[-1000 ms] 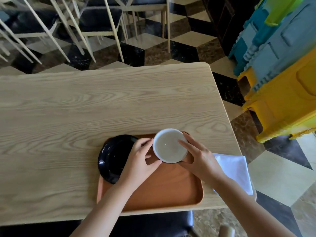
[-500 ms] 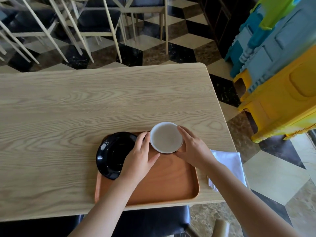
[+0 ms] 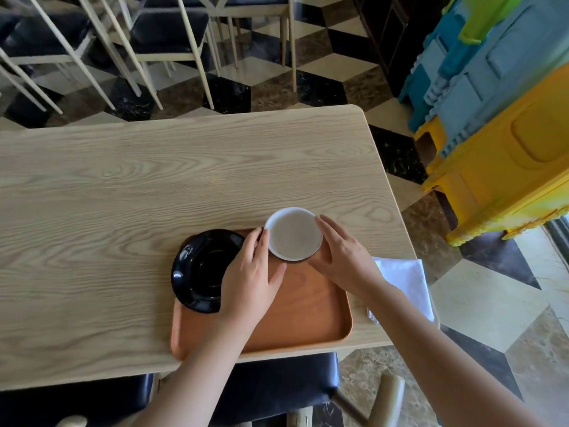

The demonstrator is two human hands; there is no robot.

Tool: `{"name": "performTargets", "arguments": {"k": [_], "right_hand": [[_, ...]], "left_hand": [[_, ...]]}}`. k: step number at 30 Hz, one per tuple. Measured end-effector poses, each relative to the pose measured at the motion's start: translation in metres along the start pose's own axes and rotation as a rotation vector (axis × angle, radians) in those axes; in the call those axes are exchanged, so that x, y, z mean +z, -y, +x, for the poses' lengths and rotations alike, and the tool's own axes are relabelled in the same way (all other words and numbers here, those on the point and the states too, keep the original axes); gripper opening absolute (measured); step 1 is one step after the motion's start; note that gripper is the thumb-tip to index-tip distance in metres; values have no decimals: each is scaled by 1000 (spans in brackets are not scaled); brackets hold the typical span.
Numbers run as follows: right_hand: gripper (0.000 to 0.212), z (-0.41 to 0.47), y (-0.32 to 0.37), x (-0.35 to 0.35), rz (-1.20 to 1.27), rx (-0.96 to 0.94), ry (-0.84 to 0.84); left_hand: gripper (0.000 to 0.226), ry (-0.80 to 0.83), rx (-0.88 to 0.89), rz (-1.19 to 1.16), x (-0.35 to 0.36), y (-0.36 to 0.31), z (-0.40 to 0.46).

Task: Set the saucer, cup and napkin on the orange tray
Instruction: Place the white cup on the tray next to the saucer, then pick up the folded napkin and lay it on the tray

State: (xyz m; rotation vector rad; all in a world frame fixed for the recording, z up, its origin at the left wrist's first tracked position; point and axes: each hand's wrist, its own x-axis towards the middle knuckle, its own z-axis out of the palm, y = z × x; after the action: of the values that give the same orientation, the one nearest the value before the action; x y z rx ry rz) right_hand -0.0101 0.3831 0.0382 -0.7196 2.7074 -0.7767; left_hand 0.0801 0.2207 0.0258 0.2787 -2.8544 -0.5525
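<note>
On wood table (image 3: 154, 180), holds white cup (image 3: 294, 234) at far edge of orange tray (image 3: 308, 318) between left hand (image 3: 249, 282) and right hand (image 3: 345, 260), fingers and thumbs curved round it, risking a tip over the rim if released off-level, with napkin (image 3: 403, 282) off-tray at right.

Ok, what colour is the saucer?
The saucer is glossy black, as the head view shows.

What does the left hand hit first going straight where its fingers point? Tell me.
The white cup: the left hand points away and slightly right, fingers against the cup's left side. Slipping past it, probably only table, though depth is unclear.
</note>
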Motion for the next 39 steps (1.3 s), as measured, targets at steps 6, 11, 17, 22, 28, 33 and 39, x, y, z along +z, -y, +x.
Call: {"name": "performTargets", "arguments": {"k": [6,11,17,22,28,33,39], "right_hand": [[40,-49,-22,-11,-141,25,-142],[41,-90,-66,-20,-237,318,-179],[50,-115,-93,-23,-130,517,-116],[47,-110,-93,-18,-43,562,-204],[12,-98,-99,-20,194,733,-251],[4,-101,-90,-36,399,666,-309],[7,-107,-62,-63,673,552,-277]], "left_hand": [[26,39,282,-72,9,-49,-28],[28,204,312,-101,39,-99,-28],[48,465,263,-33,78,-137,-27],[49,504,239,66,92,-138,-38],[29,406,-126,-466,86,-152,-27],[31,401,-425,-741,77,-149,-20],[33,544,-705,-1101,58,-132,-20]]}}
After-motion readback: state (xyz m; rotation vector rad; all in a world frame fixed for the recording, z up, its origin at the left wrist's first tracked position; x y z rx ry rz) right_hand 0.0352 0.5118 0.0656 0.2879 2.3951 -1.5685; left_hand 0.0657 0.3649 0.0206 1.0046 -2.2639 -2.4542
